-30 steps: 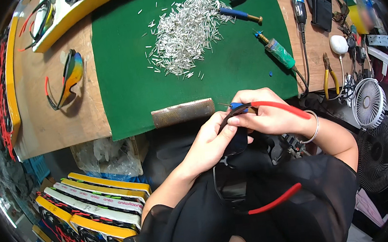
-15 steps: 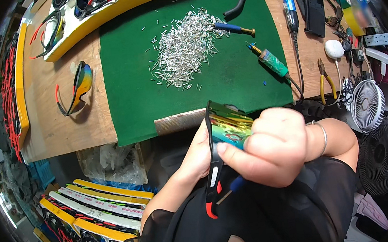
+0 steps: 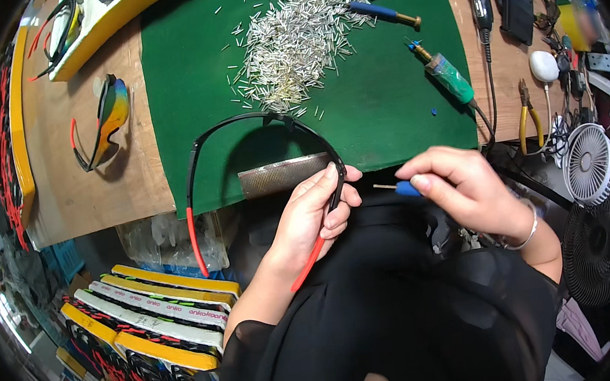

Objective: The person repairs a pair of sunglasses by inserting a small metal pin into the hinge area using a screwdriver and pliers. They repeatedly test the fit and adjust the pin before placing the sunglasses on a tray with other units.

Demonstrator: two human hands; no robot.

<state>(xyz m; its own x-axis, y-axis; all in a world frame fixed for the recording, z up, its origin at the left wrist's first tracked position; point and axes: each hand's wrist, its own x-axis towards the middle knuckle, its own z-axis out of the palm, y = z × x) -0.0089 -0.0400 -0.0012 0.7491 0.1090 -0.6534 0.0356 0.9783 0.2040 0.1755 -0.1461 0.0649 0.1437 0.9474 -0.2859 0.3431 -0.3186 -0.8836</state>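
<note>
The left hand (image 3: 318, 208) is closed on a pair of glasses (image 3: 287, 119), thumb and fingers pinching the black frame near one hinge and hiding part of that side. The glasses are held at the near edge of the table (image 3: 139, 204), their front arching over the green mat (image 3: 387, 126), one red-tipped arm hanging free to the left. Seen nearly edge-on, the lens is hard to make out.

The right hand (image 3: 469, 192) is partly curled, gripping a small screwdriver (image 3: 407, 189) by its blue handle, the thin shaft pointing toward the left hand but apart from the glasses.

Just behind the left hand, a textured metal block (image 3: 281, 176) lies on the mat, partly covered by the hand and frame. Beyond it spreads a heap of silvery pins (image 3: 291, 54), with a blue-handled tool (image 3: 379, 11) at its right edge. A green-handled tool (image 3: 449, 78) lies nearer; yellow-handled pliers (image 3: 528, 119) rest farther right.
</note>
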